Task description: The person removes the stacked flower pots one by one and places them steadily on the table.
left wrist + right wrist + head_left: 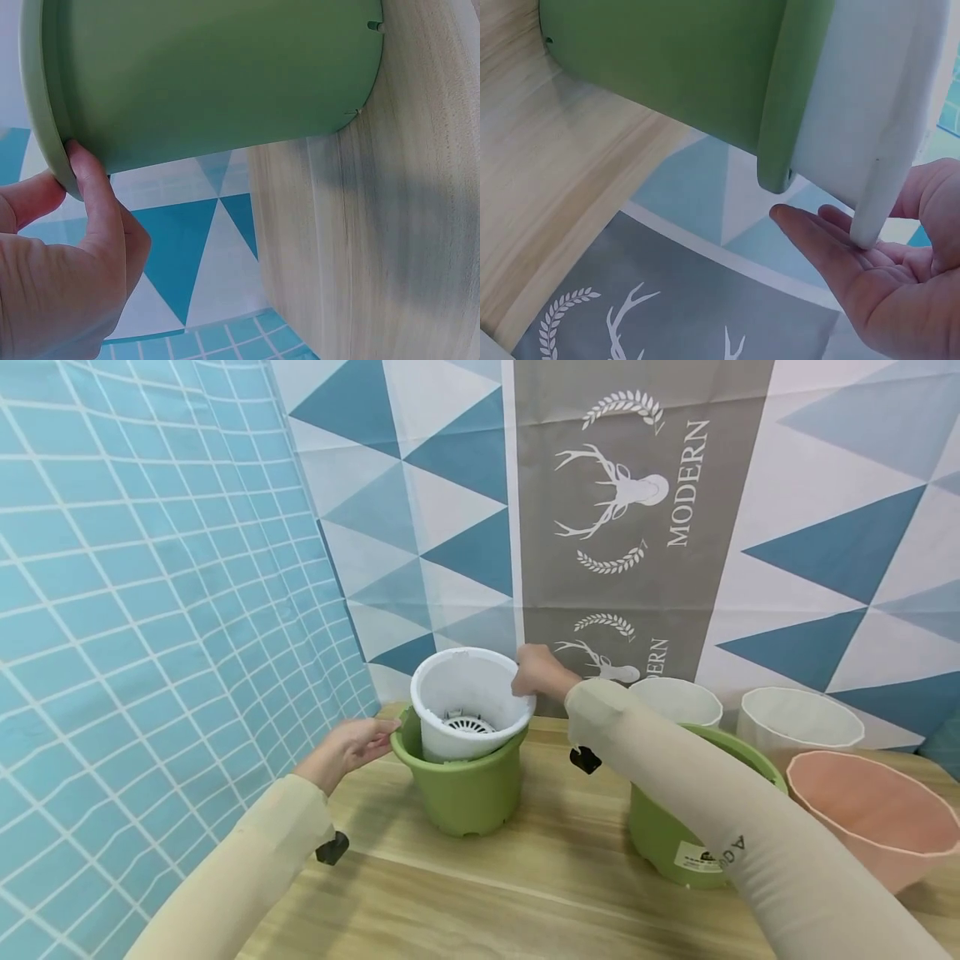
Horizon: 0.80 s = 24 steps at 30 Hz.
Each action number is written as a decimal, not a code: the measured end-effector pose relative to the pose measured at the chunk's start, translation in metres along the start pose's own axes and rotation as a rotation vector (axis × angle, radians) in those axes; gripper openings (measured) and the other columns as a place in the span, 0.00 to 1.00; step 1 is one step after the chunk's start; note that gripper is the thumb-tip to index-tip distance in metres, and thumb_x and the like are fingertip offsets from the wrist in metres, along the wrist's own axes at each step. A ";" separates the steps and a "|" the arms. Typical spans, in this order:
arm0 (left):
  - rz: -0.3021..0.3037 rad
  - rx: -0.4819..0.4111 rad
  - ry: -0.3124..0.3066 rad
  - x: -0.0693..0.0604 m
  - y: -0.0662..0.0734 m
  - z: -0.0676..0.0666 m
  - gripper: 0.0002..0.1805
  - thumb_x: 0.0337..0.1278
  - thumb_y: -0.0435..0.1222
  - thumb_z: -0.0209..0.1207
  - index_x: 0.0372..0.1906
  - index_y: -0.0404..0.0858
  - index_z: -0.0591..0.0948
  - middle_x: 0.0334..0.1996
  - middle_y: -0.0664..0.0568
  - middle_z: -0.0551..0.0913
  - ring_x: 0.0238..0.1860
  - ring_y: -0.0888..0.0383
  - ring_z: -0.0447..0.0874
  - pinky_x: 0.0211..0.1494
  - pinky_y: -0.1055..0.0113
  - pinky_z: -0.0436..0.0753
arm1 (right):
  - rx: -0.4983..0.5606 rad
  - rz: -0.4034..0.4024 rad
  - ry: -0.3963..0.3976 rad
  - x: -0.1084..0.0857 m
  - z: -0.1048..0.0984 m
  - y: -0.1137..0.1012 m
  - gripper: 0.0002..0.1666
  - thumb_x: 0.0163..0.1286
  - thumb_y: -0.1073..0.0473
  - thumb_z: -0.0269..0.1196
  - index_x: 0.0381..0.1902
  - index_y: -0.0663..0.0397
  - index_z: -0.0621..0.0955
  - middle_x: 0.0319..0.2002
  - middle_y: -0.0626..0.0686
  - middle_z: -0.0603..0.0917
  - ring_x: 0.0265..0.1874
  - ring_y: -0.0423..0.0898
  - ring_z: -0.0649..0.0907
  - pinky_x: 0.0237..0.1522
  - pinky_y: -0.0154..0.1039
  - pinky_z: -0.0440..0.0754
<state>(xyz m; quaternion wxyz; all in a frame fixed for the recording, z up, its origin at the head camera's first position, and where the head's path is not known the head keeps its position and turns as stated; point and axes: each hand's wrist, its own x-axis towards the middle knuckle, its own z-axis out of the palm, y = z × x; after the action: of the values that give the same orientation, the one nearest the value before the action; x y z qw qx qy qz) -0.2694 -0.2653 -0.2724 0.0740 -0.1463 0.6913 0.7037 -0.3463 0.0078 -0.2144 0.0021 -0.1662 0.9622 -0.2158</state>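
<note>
A white flowerpot with a slotted base sits tilted, partly inside a green flowerpot that stands upright on the table. My left hand pinches the green pot's rim on its left side; the left wrist view shows thumb and fingers on either side of that rim. At the white pot's right edge, my right hand holds its rim. In the right wrist view the thumb lies over the white rim and the fingers extend beneath it, near the green rim.
To the right, a second green pot with a label stands partly behind my right sleeve. Beyond it are two white pots and a pink pot. Patterned cloth hangs behind the wooden table, and blue checked cloth at left.
</note>
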 end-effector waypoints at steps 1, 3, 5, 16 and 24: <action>-0.001 -0.002 0.002 0.000 0.000 0.000 0.09 0.65 0.29 0.54 0.46 0.30 0.71 0.45 0.45 0.68 0.31 0.65 0.79 0.41 0.80 0.87 | -0.003 -0.008 0.010 0.000 -0.001 0.001 0.12 0.51 0.70 0.61 0.18 0.55 0.69 0.22 0.50 0.68 0.23 0.45 0.70 0.17 0.28 0.69; -0.002 -0.002 0.003 0.000 0.000 0.000 0.14 0.65 0.29 0.54 0.52 0.28 0.69 0.45 0.45 0.67 0.32 0.64 0.78 0.42 0.80 0.87 | 0.004 -0.021 0.026 -0.001 -0.003 0.004 0.09 0.50 0.68 0.63 0.20 0.57 0.72 0.23 0.50 0.70 0.24 0.45 0.71 0.19 0.27 0.71; -0.005 0.002 0.008 0.000 0.000 0.000 0.21 0.65 0.29 0.54 0.59 0.25 0.66 0.45 0.45 0.67 0.33 0.65 0.77 0.42 0.80 0.87 | 0.025 -0.025 0.029 -0.001 -0.004 0.007 0.05 0.49 0.68 0.64 0.23 0.61 0.77 0.23 0.50 0.73 0.24 0.44 0.73 0.20 0.27 0.73; -0.025 0.017 0.022 0.000 -0.002 0.000 0.34 0.65 0.30 0.54 0.70 0.24 0.54 0.48 0.43 0.67 0.31 0.66 0.78 0.41 0.81 0.86 | 0.160 0.037 -0.081 -0.007 -0.011 0.018 0.11 0.53 0.66 0.66 0.36 0.66 0.84 0.19 0.48 0.75 0.17 0.41 0.70 0.18 0.28 0.71; -0.019 0.020 0.009 -0.002 -0.001 0.000 0.35 0.66 0.31 0.53 0.71 0.24 0.52 0.50 0.43 0.66 0.32 0.66 0.78 0.41 0.81 0.86 | 0.267 0.063 -0.111 -0.010 -0.020 0.028 0.10 0.55 0.66 0.65 0.36 0.65 0.81 0.19 0.46 0.73 0.19 0.40 0.70 0.20 0.29 0.71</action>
<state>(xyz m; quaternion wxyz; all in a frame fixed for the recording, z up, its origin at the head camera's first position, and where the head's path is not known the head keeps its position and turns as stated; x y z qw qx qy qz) -0.2675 -0.2648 -0.2725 0.0790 -0.1551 0.6972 0.6954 -0.3475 0.0428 -0.2084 0.0842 -0.1456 0.9281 -0.3322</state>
